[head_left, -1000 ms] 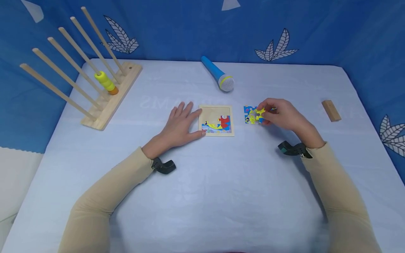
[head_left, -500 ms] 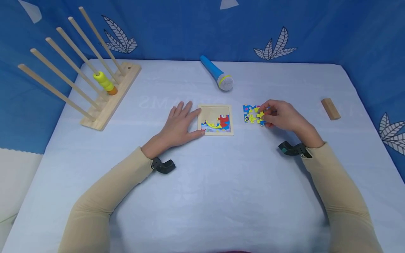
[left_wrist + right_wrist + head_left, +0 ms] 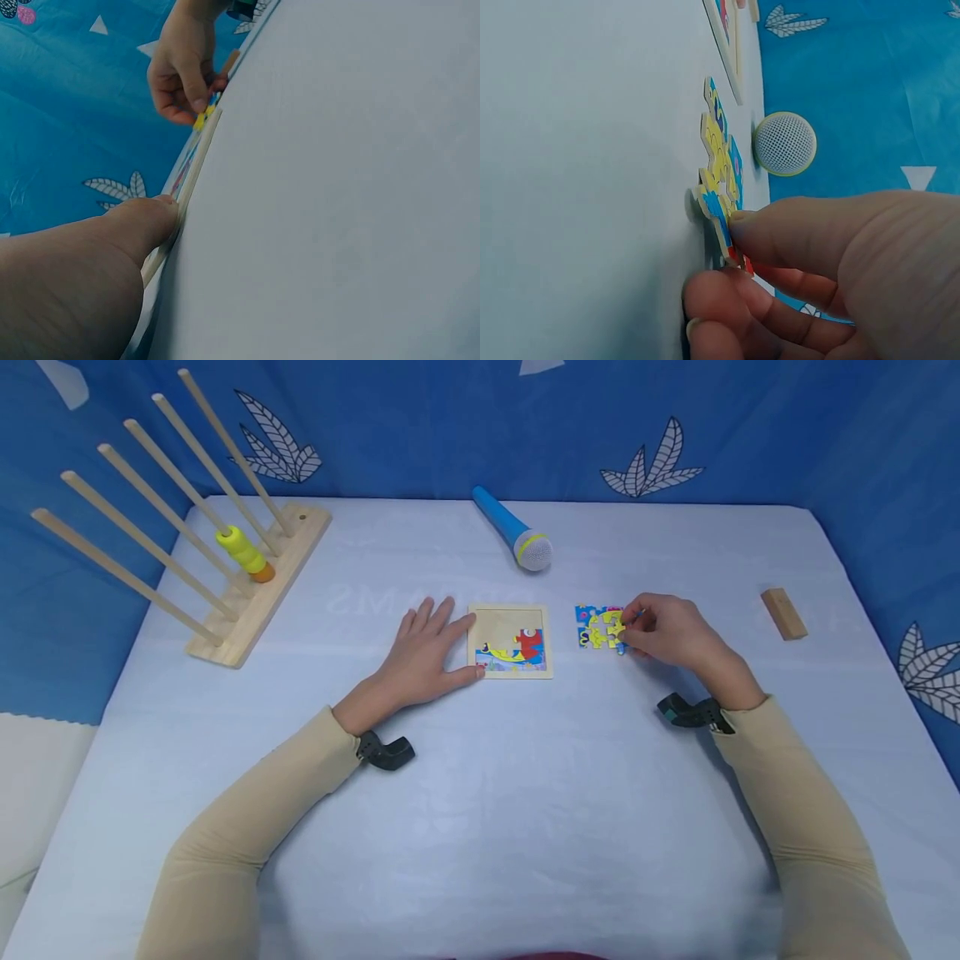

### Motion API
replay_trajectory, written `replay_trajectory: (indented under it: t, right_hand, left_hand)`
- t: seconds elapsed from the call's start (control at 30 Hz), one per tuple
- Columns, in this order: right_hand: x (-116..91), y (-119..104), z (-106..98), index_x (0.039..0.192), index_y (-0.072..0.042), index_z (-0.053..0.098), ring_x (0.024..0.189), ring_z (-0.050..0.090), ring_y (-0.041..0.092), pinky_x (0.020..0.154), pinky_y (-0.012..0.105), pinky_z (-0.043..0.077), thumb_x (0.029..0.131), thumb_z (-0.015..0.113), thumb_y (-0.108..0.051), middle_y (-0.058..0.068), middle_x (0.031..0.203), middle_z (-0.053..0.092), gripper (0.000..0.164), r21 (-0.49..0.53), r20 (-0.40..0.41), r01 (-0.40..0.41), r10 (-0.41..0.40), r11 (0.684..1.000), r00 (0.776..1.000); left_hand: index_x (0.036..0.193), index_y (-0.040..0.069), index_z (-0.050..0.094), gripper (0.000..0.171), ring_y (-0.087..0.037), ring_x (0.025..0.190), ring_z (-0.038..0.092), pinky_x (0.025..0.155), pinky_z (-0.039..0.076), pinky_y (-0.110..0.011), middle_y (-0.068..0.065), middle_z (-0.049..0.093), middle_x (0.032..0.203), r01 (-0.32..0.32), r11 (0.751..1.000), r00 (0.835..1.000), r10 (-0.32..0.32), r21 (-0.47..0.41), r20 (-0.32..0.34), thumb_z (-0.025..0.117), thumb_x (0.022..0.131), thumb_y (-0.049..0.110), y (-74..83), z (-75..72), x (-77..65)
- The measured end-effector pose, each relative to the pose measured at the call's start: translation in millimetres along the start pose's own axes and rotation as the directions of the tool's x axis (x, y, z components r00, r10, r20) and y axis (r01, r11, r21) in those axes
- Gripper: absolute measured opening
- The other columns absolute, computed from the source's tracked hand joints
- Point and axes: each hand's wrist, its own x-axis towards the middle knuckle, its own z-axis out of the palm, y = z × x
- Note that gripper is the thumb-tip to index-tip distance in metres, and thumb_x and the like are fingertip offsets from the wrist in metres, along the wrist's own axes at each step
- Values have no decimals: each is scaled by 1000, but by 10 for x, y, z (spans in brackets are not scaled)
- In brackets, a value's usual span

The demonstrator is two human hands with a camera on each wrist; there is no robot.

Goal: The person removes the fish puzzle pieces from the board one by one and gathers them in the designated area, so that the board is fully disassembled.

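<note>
While blue fabric (image 3: 450,427) backs the pale table (image 3: 480,827), the right hand (image 3: 670,628) pinches a puzzle piece (image 3: 717,216), the left hand (image 3: 422,657) splayed.

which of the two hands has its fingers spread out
The left hand: it lies splayed at the left edge of the puzzle tray. The right hand is curled instead, pinching a puzzle piece.

Left grip (image 3: 420,657) lies splayed, right grip (image 3: 672,631) pinches.
</note>
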Motion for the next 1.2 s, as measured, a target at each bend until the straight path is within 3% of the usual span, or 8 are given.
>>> replay_trajectory:
  t: [1.2]
  right_hand:
    - [9,-51,85,107,1,68,79,51,28,65,34,39,93,68,-11,14,85,60,18,-99,-46,-13,8,995,999]
  left_hand:
    - [159,14,36,84,-44,159,6,126,5,-63,-20,16,171,8,1000,1000,-8,3,7,65,92,54,8,-6,-4]
